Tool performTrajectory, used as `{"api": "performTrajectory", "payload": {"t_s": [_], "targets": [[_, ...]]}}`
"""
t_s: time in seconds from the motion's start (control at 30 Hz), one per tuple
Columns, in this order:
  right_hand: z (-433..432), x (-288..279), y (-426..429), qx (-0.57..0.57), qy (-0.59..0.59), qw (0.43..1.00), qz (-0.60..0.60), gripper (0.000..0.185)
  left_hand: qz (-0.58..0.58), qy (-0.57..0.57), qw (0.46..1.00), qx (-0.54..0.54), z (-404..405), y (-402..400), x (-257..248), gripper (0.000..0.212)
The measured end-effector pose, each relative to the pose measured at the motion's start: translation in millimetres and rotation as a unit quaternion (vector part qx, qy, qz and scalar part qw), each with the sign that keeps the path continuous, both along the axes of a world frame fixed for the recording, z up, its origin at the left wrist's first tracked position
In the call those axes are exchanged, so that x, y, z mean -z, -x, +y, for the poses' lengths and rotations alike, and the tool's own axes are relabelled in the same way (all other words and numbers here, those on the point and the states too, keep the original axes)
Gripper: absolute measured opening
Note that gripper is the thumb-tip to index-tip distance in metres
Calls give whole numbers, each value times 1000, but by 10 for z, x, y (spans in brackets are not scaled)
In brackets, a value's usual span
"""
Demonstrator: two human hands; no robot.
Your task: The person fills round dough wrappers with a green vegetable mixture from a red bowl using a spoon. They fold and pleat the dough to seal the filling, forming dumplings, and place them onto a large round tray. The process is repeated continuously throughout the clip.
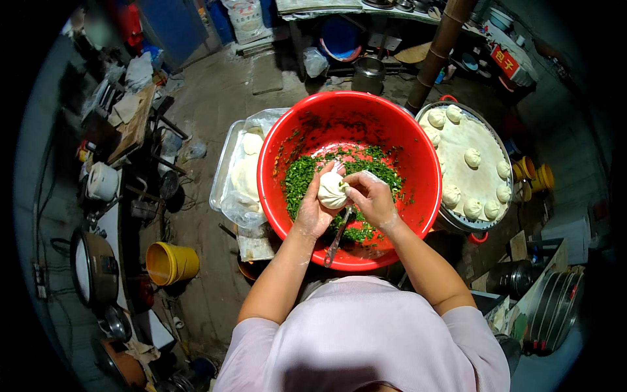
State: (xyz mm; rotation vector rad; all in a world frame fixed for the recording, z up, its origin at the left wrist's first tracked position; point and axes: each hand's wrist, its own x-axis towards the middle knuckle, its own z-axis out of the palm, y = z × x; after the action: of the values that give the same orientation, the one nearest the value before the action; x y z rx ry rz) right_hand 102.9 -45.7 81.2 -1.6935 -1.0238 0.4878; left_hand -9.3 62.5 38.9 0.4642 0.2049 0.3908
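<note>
A pleated dough bun (331, 191) rests in my left hand (313, 208), which cups it from the left and below. The fingers of my right hand (374, 196) pinch the bun's edge on its right side, where a bit of green shows. Both hands are above a large red basin (421, 147) holding chopped green filling (301, 181). Inside the basin, a metal spoon (335, 245) leans with its handle towards me against the near rim. The bun hides part of the filling.
To the right, a round steamer tray (477, 130) lined with pale cloth holds several pleated buns (472, 157). A clear plastic tub (223, 171) with dough pieces (245, 174) under plastic film stands left. A wooden pole (436, 59) rises beyond the basin. A yellow bucket (172, 263) sits on the floor.
</note>
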Motion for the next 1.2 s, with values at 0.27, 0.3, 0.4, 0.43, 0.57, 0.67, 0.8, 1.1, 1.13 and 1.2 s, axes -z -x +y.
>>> {"api": "performTrajectory", "payload": {"t_s": [0.27,0.3,0.4,0.43,0.57,0.67,0.8,1.1,1.13,1.2], "targets": [[-26,-281,12,-41,-52,969,-238,17,150,-126,980,38,140,-119,-142,67],[-48,-287,-22,-44,-51,964,-256,17,170,-137,974,58,159,-129,-174,67],[-128,-361,-131,-43,-90,960,-260,19,240,-160,954,82,103,-253,-306,69],[-149,-405,-190,-68,-93,958,-262,20,255,-175,947,85,71,-304,-435,69],[-325,-510,-588,-119,-118,932,-321,22,296,-214,923,121,-57,-630,-656,74],[-547,-605,-906,-108,-84,943,-303,24,306,-202,924,107,-182,-1062,-642,78],[-861,-749,-1456,-121,-76,943,-300,29,318,-269,898,142,-492,-1634,-953,79],[-1588,-338,-3535,69,33,902,-425,9,243,-333,911,4,-512,-1666,-885,71],[-1664,-285,-3805,89,54,895,-433,9,248,-301,919,-57,-497,-1435,-936,62],[-1704,-97,-4342,122,77,881,-450,10,230,-294,905,-202,-511,-796,-918,60]]}}
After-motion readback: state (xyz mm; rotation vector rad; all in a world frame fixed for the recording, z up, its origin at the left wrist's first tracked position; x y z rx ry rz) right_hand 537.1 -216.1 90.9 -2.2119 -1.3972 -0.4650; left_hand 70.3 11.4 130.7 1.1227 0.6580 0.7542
